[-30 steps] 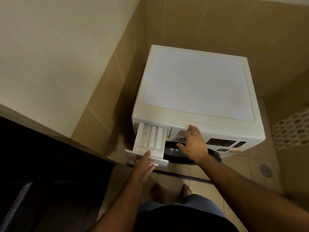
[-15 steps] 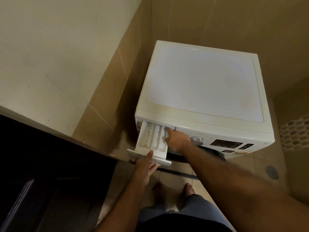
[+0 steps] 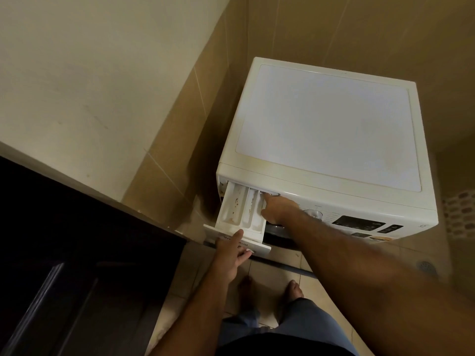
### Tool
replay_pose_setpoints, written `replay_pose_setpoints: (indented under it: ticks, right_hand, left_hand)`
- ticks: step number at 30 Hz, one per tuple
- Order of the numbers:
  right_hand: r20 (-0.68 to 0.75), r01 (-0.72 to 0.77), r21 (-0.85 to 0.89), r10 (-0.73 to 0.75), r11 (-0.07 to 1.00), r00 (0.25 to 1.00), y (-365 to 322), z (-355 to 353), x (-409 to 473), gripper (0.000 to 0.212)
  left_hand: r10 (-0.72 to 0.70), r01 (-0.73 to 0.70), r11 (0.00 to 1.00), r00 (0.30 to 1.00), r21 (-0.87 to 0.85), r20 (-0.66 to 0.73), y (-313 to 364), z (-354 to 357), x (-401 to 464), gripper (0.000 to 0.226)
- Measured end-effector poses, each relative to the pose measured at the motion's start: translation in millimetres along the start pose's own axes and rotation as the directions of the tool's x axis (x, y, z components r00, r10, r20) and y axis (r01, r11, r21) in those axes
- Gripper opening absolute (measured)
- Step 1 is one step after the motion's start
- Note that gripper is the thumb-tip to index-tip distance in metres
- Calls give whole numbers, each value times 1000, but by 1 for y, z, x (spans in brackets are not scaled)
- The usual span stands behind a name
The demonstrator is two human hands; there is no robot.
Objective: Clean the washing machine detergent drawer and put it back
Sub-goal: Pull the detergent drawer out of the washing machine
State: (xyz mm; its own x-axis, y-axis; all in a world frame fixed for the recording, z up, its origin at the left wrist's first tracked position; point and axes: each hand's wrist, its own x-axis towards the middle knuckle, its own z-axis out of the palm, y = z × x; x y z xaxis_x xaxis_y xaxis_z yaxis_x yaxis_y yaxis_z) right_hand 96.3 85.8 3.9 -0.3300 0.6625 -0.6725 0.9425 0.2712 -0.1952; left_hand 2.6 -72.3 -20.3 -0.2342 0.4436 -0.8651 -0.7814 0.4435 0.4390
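The white detergent drawer (image 3: pixel 237 208) is pulled far out of the top left of the white washing machine (image 3: pixel 326 129). Brownish residue spots its compartments. My left hand (image 3: pixel 231 253) grips the drawer's front panel, thumb on top and fingers underneath. My right hand (image 3: pixel 276 210) reaches into the rear right compartment, with a fingertip pressing a tab at the back of the drawer, by the machine's front edge.
The machine's dial (image 3: pixel 314 215) and dark display (image 3: pixel 358 223) are right of the drawer. A dark wooden door (image 3: pixel 77 253) is at the left, tiled walls stand behind. My bare feet (image 3: pixel 294 290) stand on the tiled floor, and a floor drain (image 3: pixel 426 268) lies at the right.
My right hand left the front panel near the dial and moved left into the drawer's back right compartment. My left hand keeps its hold on the drawer front.
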Motion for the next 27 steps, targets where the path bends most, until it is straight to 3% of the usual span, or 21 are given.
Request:
replay_pose_setpoints:
  ticks: [10,17,27]
  right_hand:
    - [-10,25,2,-25,1000,1000,0,17,-13,72]
    - [-131,109,287,-73,952,989,-3,47,-37,85]
    - [-117,79,588,-11,805,993,-10,77,-63,101]
  left_hand:
    - [-15,14,1000,1000,-21,-24,-4,-8,-8,59]
    - [-42,42,997,999,-71,-7,-11,-21,-16,40]
    - [-115,115,989,993,-88,4,-27,-59,-29,38]
